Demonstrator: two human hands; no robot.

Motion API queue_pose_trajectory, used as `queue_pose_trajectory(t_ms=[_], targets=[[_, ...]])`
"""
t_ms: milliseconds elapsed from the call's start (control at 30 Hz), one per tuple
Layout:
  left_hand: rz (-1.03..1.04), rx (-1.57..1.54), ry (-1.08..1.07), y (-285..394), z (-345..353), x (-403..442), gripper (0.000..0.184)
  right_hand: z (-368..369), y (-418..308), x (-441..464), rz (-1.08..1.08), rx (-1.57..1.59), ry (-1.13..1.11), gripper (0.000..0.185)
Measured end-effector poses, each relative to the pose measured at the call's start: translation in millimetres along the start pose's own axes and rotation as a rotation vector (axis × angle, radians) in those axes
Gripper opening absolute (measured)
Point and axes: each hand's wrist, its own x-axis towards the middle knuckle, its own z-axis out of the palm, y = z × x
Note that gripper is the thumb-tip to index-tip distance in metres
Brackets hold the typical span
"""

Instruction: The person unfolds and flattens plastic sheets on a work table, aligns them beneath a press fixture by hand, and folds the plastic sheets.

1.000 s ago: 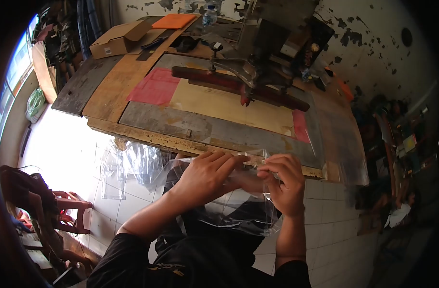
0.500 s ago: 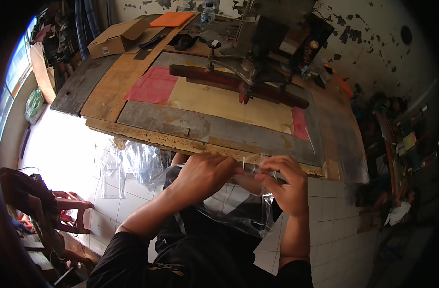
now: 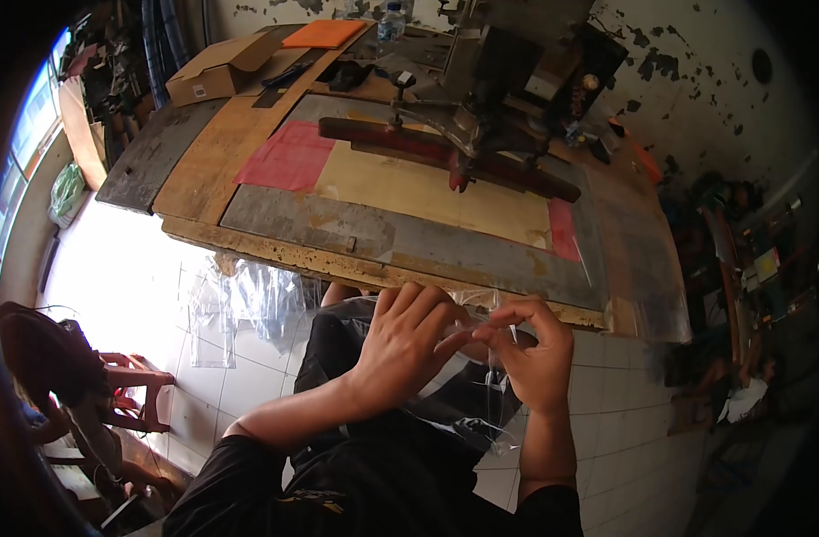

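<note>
A clear plastic sheet (image 3: 468, 398) hangs over my lap, below the front edge of the worktable (image 3: 284, 259). My left hand (image 3: 408, 345) is closed on its upper edge, thumb and fingers pinched. Right beside it, my right hand (image 3: 530, 349) pinches the same plastic, and the fingertips of both hands almost touch. Behind them on the table lies a yellow sheet (image 3: 427, 199) with a red patch (image 3: 289, 157) at its left end. Over it stands a press with a long dark red bar (image 3: 365, 136).
Crumpled clear plastic (image 3: 262, 300) hangs at the table's front left. At the back are a cardboard box (image 3: 217, 76), an orange folder (image 3: 324, 34) and a water bottle (image 3: 392, 22). A red stool (image 3: 136, 389) and a person (image 3: 60, 385) are at the lower left.
My left hand has turned more upright and its fingertips have come closer to my right hand. The plastic has drawn in from the left, showing more of my dark trousers.
</note>
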Motion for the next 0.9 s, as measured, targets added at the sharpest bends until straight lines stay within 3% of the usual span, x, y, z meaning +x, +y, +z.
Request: queue_pose_trajectory(t_ms=[333, 400, 567, 633, 733, 833, 900], targets=[[-0.136, -0.291, -0.028, 5, -11, 5, 0.008, -9, 3, 7, -0.244, -0.181, -0.032, 0.026], [-0.129, -0.286, 0.002, 6, -11, 6, 0.009, -14, 7, 7, -0.379, -0.344, -0.096, 0.036], [-0.131, -0.162, 0.112, 12, -8, 8, 0.014, -14, 11, -1, -0.284, -0.32, -0.14, 0.045], [-0.015, -0.077, 0.245, 16, -8, 11, 0.02, -13, 11, -3, -0.302, -0.308, -0.126, 0.044], [0.133, -0.157, 0.147, 2, 2, 8, 0.024, -12, 4, -3, -0.194, -0.211, -0.116, 0.039], [0.175, -0.125, 0.134, 0, -1, 11, 0.024, -11, 0, 2, -0.377, -0.287, -0.062, 0.034], [0.186, -0.109, 0.117, -2, -1, 12, 0.024, -8, -2, -1, -0.269, -0.205, -0.041, 0.028]])
